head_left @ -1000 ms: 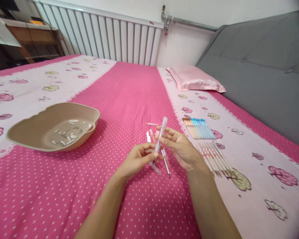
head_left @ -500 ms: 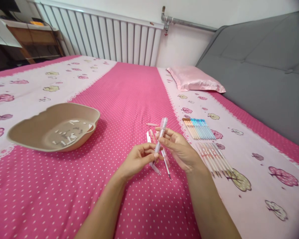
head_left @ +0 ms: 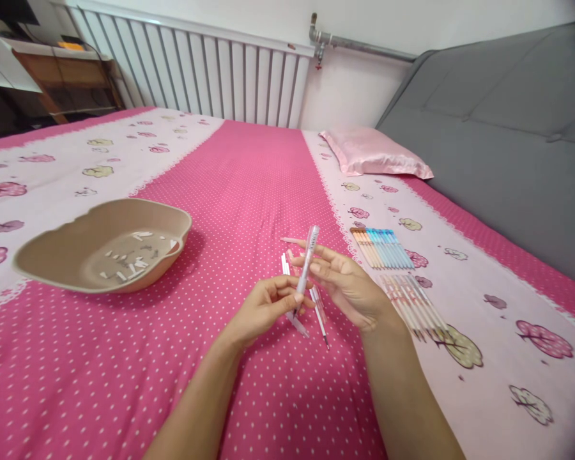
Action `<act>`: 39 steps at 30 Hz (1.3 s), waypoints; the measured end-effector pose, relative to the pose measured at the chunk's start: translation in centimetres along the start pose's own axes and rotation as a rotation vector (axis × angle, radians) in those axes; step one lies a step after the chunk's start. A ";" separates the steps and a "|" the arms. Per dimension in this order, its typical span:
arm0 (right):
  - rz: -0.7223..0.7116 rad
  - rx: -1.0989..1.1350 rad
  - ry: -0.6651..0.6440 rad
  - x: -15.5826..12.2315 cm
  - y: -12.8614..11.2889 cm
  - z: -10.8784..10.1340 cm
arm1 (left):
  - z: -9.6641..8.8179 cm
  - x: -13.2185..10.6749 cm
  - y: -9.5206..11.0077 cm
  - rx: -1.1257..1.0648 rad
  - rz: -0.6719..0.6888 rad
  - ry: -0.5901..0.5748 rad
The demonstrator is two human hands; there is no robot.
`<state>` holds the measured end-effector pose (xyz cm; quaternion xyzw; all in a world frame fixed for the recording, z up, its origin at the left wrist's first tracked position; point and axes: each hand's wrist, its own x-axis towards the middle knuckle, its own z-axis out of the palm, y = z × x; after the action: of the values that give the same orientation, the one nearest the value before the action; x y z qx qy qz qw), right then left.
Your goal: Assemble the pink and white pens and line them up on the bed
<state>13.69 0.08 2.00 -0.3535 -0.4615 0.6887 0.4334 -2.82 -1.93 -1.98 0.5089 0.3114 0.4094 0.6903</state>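
My left hand (head_left: 268, 305) pinches the lower end of a clear-and-pale pen (head_left: 308, 259), which stands tilted with its top away from me. My right hand (head_left: 347, 281) has its thumb against the pen's middle, its fingers reaching behind the barrel and loosely extended. Beneath both hands lie white pen refills (head_left: 321, 319) and pink-tinted clear pen parts (head_left: 320, 301), partly hidden by my fingers. A slim pale pink piece (head_left: 287, 240) lies just beyond, partly covered by my right fingers.
On my right lie a row of brown and blue pens (head_left: 383, 248) and a row of clear pens with reddish marks (head_left: 414, 306). A beige basin (head_left: 71, 255) at left holds small white and grey bits. A pink pillow (head_left: 374, 152) lies by the grey headboard (head_left: 498, 121).
My right fingers have loosened and stretched out behind the pen, and the thumb has slid slightly. The pen has tipped a little to the left. My left hand keeps its pinch.
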 end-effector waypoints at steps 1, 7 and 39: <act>0.000 -0.003 0.007 0.0 0.0 0.0 | 0.0 0.0 0.0 0.002 0.001 0.003; 0.004 0.007 0.059 0.1 0.1 0.1 | 0.0 0.0 -0.1 0.009 -0.008 0.020; 0.020 -0.004 -0.011 0.0 -0.1 0.2 | 0.0 -0.1 0.1 -0.003 -0.017 -0.011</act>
<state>13.52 0.08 2.21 -0.3553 -0.4618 0.6940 0.4230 -2.85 -1.99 -1.91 0.5074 0.3112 0.4014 0.6961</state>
